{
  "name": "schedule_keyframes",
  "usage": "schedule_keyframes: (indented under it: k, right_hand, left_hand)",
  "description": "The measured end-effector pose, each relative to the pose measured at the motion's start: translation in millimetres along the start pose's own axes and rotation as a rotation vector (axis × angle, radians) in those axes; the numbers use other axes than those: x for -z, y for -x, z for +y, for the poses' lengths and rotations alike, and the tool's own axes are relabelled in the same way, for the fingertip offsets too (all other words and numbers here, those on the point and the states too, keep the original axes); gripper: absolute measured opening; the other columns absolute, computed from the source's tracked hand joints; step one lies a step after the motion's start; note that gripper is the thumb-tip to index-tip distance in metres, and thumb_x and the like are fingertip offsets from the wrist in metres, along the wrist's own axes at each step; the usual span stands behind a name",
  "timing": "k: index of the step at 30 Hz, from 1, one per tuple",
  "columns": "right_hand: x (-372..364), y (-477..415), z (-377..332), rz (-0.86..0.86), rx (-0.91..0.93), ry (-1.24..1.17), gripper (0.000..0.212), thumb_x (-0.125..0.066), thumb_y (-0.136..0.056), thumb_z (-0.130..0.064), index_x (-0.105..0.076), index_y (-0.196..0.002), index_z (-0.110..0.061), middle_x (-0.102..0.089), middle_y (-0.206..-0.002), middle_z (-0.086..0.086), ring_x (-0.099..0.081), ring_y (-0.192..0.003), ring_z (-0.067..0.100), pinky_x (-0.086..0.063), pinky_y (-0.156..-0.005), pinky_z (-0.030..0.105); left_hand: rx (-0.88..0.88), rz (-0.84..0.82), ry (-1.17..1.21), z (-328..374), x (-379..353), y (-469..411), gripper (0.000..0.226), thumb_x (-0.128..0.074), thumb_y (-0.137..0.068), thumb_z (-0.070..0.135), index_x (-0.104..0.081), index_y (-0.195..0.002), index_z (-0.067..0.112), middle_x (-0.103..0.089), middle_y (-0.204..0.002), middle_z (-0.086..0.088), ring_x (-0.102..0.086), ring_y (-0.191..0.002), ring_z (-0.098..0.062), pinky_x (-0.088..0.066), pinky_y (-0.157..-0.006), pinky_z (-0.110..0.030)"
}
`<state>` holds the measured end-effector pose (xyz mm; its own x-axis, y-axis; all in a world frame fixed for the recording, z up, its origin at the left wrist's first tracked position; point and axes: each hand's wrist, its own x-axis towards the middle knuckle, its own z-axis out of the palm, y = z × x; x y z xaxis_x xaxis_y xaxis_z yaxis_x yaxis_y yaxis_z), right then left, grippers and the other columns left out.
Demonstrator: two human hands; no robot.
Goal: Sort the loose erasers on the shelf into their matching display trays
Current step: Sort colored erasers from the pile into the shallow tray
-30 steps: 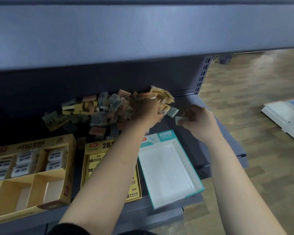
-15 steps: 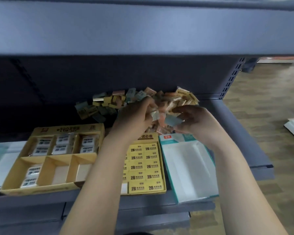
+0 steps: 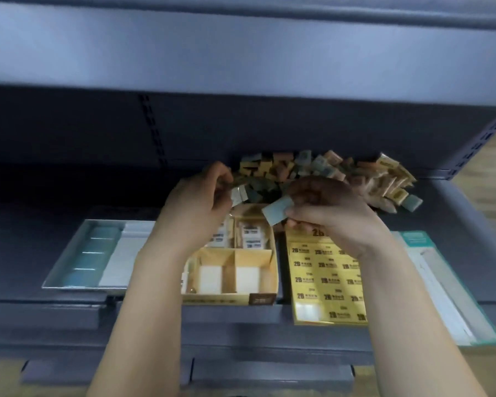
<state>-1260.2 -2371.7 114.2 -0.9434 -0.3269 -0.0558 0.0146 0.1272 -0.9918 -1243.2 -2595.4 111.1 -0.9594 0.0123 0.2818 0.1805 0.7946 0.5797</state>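
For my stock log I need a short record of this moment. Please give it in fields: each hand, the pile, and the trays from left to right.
left hand: pinches a small pale eraser beside the pile
right hand: pinches a grey-blue eraser above the trays
pile: loose mixed erasers at the back of the shelf
trays, left to right: grey tray with a row of teal erasers; yellow divided tray, partly filled; yellow 2B tray, nearly full; white tray with teal edge

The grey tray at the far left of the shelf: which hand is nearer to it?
Left. The left hand is just past the right end of the grey tray; the right hand is farther right, above the yellow 2B tray.
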Motion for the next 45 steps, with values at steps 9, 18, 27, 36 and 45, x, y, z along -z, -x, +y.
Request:
schedule_keyframes:
  k: [9,18,27,36,45]
  right_hand:
    - [-99.3,-24.2,-15.6,-0.074,-0.013,-0.033,0.011,-0.060,-0.093,-0.005,-0.063,-0.101,-0.012,-0.064,-0.080,-0.002,-0.053,-0.059,0.008,-0.043,-0.049,0.020]
    - [-173.3,-39.1,-24.4,-0.077,-0.051,-0.056,0.027,-0.059,-0.092,0.006,-0.051,-0.111,-0.012,-0.058,-0.096,0.007,-0.072,-0.068,0.022,-0.054,-0.052,0.022]
    - [-228.2,-57.9,-18.8,-0.040,0.137,0.500,0.030,-0.076,-0.076,-0.002,-0.063,-0.084,-0.028,-0.067,-0.087,0.000,-0.063,-0.076,0.011,-0.052,-0.069,0.020]
    - [-265.4,-76.0,-3.9,-0.055,0.160,0.959,0.029,-0.064,-0.077,0.006,-0.070,-0.093,-0.018,-0.059,-0.082,-0.009,-0.061,-0.086,0.015,-0.053,-0.076,0.032]
    - [-282.3,-78.9,6.8,0.040,0.166,1.029,0.033,-0.062,-0.079,0.000,-0.071,-0.094,-0.027,-0.071,-0.095,-0.007,-0.059,-0.098,0.020,-0.052,-0.076,0.035]
  left_hand:
    - [0.054,0.056,0.038,-83.0,62.9,16.8,0.016,-0.056,-0.094,0.014,-0.056,-0.110,0.018,-0.060,-0.088,0.011,-0.063,-0.080,-0.018,-0.052,-0.071,-0.041]
    - [0.049,0.117,-0.013,-147.9,97.8,26.3,0.016,-0.057,-0.092,0.011,-0.058,-0.108,0.014,-0.054,-0.078,0.019,-0.059,-0.076,-0.016,-0.048,-0.068,-0.035]
    - [0.048,0.169,0.056,-181.3,113.1,33.9,0.014,-0.056,-0.093,0.010,-0.059,-0.106,0.014,-0.054,-0.081,0.017,-0.054,-0.071,-0.008,-0.045,-0.065,-0.033]
    - [0.032,0.163,0.069,-202.3,112.4,36.1,0.012,-0.057,-0.092,0.011,-0.059,-0.103,0.015,-0.055,-0.080,0.019,-0.053,-0.069,-0.003,-0.043,-0.063,-0.031]
    - [0.041,0.149,0.099,-211.1,114.3,40.6,0.012,-0.056,-0.093,0.010,-0.061,-0.103,0.014,-0.060,-0.084,0.008,-0.052,-0.066,-0.005,-0.045,-0.063,-0.031]
